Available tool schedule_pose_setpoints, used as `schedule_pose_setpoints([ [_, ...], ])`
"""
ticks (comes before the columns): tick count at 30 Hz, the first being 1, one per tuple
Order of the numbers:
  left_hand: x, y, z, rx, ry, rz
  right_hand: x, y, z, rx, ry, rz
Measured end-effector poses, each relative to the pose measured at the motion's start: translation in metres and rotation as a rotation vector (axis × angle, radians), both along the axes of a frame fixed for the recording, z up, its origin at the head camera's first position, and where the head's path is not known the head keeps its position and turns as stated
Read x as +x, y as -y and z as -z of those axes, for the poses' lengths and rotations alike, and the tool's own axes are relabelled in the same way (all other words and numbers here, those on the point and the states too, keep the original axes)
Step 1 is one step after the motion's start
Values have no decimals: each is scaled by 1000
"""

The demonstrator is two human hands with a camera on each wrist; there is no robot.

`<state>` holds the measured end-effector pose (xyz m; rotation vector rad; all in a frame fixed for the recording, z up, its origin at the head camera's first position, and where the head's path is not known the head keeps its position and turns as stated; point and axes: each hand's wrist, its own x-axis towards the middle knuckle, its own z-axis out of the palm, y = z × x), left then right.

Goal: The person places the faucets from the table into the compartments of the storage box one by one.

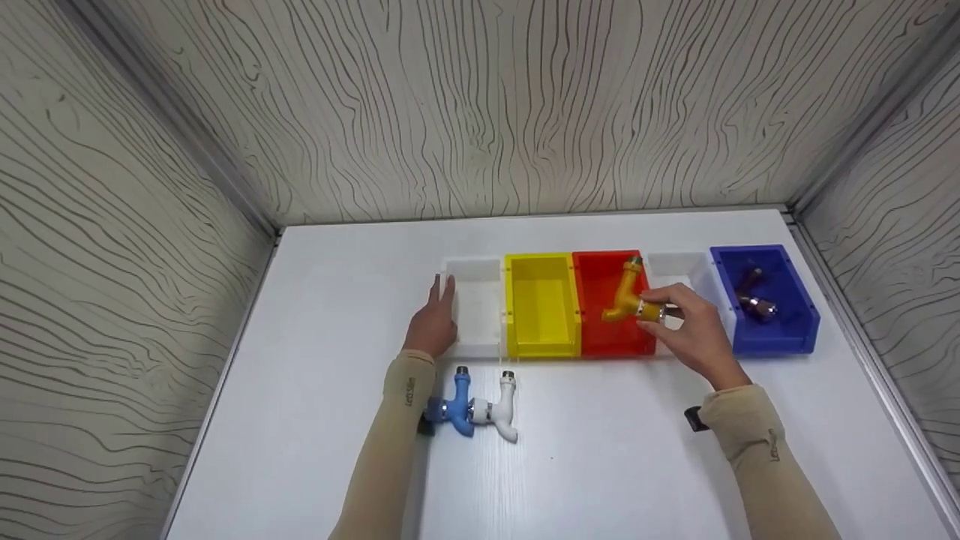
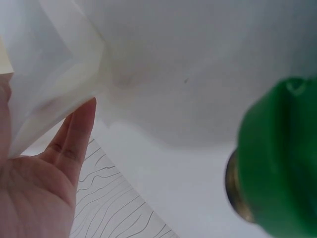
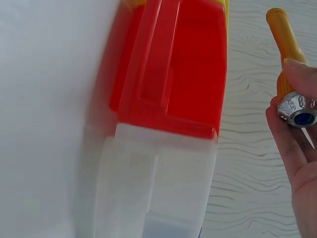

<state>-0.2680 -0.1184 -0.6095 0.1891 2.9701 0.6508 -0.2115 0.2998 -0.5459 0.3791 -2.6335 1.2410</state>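
My right hand point(image 1: 694, 330) pinches a yellow plastic tap point(image 1: 627, 298) by its handle end, thumb and fingertips either side. The tap hangs over the red bin point(image 1: 611, 349), its threaded end pointing toward the back wall. In the right wrist view its chrome collar point(image 3: 293, 106) shows beside the fingers. My left hand point(image 1: 433, 326) rests with straight fingers along the outer left side of a white bin point(image 1: 474, 349). Nearest to the left forearm lie a blue tap point(image 1: 461, 409) and a white tap point(image 1: 505, 409). A green tap part point(image 2: 282, 163) shows close up in the left wrist view.
Between the white and red bins stands a yellow bin point(image 1: 544, 348). Right of the red one is another white bin point(image 1: 679, 264), partly behind the hand. The blue bin point(image 1: 776, 341) at the right end contains a dark tap with a chrome end point(image 1: 759, 306). Wood-patterned walls enclose the table.
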Motion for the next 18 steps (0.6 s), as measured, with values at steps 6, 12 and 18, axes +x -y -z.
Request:
schedule_pose_setpoints([
  [6, -1, 2, 4, 3, -11, 4, -6, -16, 1, -1, -50, 18],
  [12, -2, 2, 5, -2, 5, -3, -11, -31, -1, 27, -34, 81],
  [18, -1, 1, 2, -8, 20, -10, -13, -43, -2, 71, 19, 152],
])
